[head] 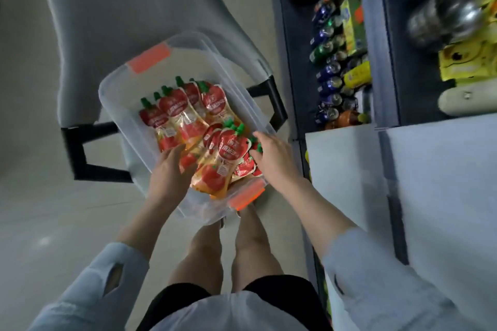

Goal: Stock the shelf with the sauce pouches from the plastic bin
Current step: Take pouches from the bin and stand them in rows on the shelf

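A clear plastic bin (pixel 115 94) with orange latches rests on a grey chair. Inside lie several red sauce pouches (pixel 177 113) with green caps, some in a row at the far end, others in a loose pile (pixel 228 153) near me. My left hand (pixel 169 169) reaches into the bin, fingers spread on the lower ends of the near pouches. My right hand (pixel 271 153) curls over the green caps at the right of that pile, touching them. Whether either hand has a firm hold is unclear. The shelf (pixel 295 62) stands to the right.
The grey chair (pixel 121 8) with black legs holds the bin over a pale floor. On the right, dark shelves carry drink cans (pixel 328 70), yellow packs (pixel 457 62) and metal bowls (pixel 443 8). A white shelf top (pixel 376 183) lies close to my right arm.
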The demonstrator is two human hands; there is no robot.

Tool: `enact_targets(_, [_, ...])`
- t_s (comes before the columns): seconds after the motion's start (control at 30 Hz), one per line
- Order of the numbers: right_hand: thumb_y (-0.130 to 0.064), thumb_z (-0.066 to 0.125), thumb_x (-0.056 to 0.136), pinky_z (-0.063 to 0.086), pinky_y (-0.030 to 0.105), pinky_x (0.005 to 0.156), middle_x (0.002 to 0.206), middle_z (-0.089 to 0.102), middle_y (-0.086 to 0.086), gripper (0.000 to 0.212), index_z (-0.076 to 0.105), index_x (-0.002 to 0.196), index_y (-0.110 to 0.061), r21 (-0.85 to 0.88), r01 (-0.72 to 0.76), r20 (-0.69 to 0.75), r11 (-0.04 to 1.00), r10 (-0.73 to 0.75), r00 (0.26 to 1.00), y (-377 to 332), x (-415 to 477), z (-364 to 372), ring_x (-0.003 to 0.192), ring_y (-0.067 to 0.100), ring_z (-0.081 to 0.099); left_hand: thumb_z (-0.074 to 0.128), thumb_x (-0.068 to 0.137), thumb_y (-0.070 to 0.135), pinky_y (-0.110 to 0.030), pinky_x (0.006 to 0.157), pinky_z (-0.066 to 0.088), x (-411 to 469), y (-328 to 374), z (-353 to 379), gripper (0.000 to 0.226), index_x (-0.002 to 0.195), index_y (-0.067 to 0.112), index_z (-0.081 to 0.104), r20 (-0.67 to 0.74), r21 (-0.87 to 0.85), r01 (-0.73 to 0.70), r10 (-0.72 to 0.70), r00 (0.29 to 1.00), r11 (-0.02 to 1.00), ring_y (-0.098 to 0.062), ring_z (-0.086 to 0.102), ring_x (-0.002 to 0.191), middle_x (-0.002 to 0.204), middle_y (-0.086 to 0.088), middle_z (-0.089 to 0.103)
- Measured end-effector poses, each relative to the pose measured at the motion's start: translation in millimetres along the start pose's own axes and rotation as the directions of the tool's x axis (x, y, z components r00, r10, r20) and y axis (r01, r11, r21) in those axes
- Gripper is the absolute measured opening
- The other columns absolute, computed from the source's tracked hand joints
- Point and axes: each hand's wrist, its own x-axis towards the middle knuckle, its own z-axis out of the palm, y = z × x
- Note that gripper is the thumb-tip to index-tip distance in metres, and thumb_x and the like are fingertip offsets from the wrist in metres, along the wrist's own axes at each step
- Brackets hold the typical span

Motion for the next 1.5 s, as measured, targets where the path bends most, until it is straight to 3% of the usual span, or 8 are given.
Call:
enact_targets(0.23, [-0.044, 0.069, 0.089, 0.048, 0.044, 0.1, 0.133, 0.058, 0.015, 0.067, 0.045, 0.137, -0.005, -0.12, -0.206, 0.117, 0.971, 0.22, 0.968, -23.4, 61.3, 50.0, 0.126, 0.033, 0.052, 0.052, 0.097, 0.033, -0.04, 0.092, 0.048, 53.0, -9.2, 26.8, 0.044, 0.137, 0.016, 0.049, 0.069, 0.095, -0.137, 0.131, 0.989, 0.986, -0.031, 0.057, 0.116, 0.134, -0.011, 0.056])
enact_targets(0.37, [-0.036, 0.08, 0.081, 0.046, 0.042, 0.097, 0.125, 0.062, 0.008, 0.052, 0.054, 0.121, -0.014, 0.106, -0.264, 0.067, 0.959, 0.258, 0.964, -21.6, 63.9, 56.4, 0.122, 0.028, 0.054, 0.053, 0.095, 0.029, -0.039, 0.08, 0.051, 75.6, -14.3, 34.8, 0.029, 0.12, 0.015, 0.061, 0.076, 0.12, -0.118, 0.11, 0.991, 0.986, -0.03, 0.061, 0.097, 0.115, -0.011, 0.065])
enact_targets(0.53, [-0.028, 0.08, 0.082, 0.047, 0.021, 0.065, 0.092, 0.067, -0.007, 0.02, 0.066, 0.093, -0.019, 0.447, -0.229, 0.134, 0.864, 0.189, 0.973, -29.6, 73.1, 47.2, 0.087, 0.012, 0.064, 0.053, 0.092, 0.017, -0.033, 0.068, 0.044, 86.4, -15.3, 29.0, 0.01, 0.097, 0.013, 0.062, 0.102, 0.127, -0.108, 0.095, 0.99, 0.986, -0.023, 0.056, 0.08, 0.098, -0.01, 0.068])
enact_targets(0.7, [-0.028, 0.071, 0.09, 0.056, 0.029, 0.08, 0.111, 0.067, -0.005, 0.022, 0.061, 0.109, -0.024, 0.61, -0.135, -0.111, 0.781, 0.253, 0.961, -38.7, 84.0, 39.7, 0.1, 0.013, 0.065, 0.045, 0.095, 0.017, -0.039, 0.07, 0.044, 81.1, -12.3, 15.9, 0.007, 0.094, 0.011, 0.049, -0.182, -0.061, -0.041, 0.029, 0.983, 0.997, -0.027, 0.052, 0.081, 0.092, -0.004, 0.055])
enact_targets(0.9, [-0.021, 0.088, 0.074, 0.044, 0.023, 0.081, 0.121, 0.059, 0.0, 0.07, 0.043, 0.128, -0.016, 0.52, -0.25, -0.042, 0.817, 0.316, 0.948, -56.2, 84.4, 67.3, 0.111, 0.018, 0.061, 0.038, 0.101, 0.032, -0.046, 0.078, 0.052, 91.6, -9.8, 18.0, 0.017, 0.105, 0.016, 0.035, -0.042, -0.264, 0.124, -0.14, 0.989, 0.957, -0.027, 0.057, 0.087, 0.096, -0.002, 0.053])
enact_targets(1.07, [-0.023, 0.085, 0.077, 0.044, 0.02, 0.074, 0.119, 0.064, 0.003, 0.059, 0.05, 0.123, -0.015, 0.502, -0.298, 0.011, 0.812, 0.338, 0.941, -55.1, 95.0, 71.9, 0.107, 0.019, 0.065, 0.058, 0.094, 0.024, -0.04, 0.088, 0.051, 100.7, -14.4, 18.8, 0.041, 0.13, 0.013, 0.041, 0.033, -0.161, 0.047, -0.042, 0.999, 0.986, -0.024, 0.058, 0.107, 0.117, -0.005, 0.06])
enact_targets(1.23, [-0.022, 0.079, 0.083, 0.059, 0.034, 0.079, 0.105, 0.073, 0.0, 0.025, 0.068, 0.105, -0.019, 0.59, -0.229, 0.088, 0.774, 0.22, 0.971, -48.4, 78.4, 52.9, 0.095, 0.016, 0.069, 0.058, 0.094, 0.026, -0.042, 0.087, 0.053, 86.2, -8.1, 1.8, 0.033, 0.125, 0.014, 0.05, -0.078, -0.206, -0.009, -0.007, 0.997, 0.979, -0.029, 0.061, 0.104, 0.117, -0.008, 0.064])
enact_targets(1.5, [-0.029, 0.078, 0.085, 0.06, 0.036, 0.082, 0.1, 0.075, -0.005, 0.024, 0.071, 0.106, -0.017, 0.748, -0.13, -0.047, 0.651, 0.248, 0.968, -41.9, 8.9, -20.7, 0.091, 0.01, 0.072, 0.065, 0.09, 0.023, -0.036, 0.081, 0.057, 32.4, 40.2, -58.4, 0.024, 0.111, 0.015, 0.056, -0.078, -0.47, -0.08, 0.049, 0.996, 0.879, -0.017, 0.064, 0.096, 0.107, 0.0, 0.066])
